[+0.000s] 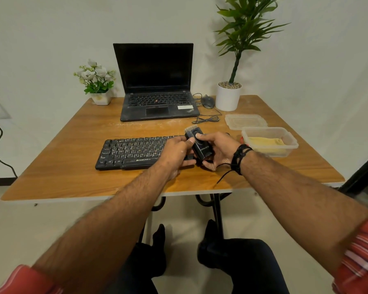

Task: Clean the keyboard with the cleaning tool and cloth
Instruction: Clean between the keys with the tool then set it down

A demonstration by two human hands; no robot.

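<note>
A black keyboard (134,151) lies on the wooden table (72,177), its right end hidden behind my hands. Above that end I hold a black cleaning tool (200,145) with pale bristles at its far tip. My left hand (176,154) grips the tool's left side, thumb on its edge. My right hand (217,149) cradles it from the right, thumb pressing a round part on top. A yellow cloth (263,142) lies inside a clear plastic box (293,144) to the right.
An open black laptop (157,96) stands behind the keyboard, with a mouse (207,101) and coiled cable beside it. A box lid (244,120), a white potted plant (228,98) and a small flower pot (100,98) sit at the back.
</note>
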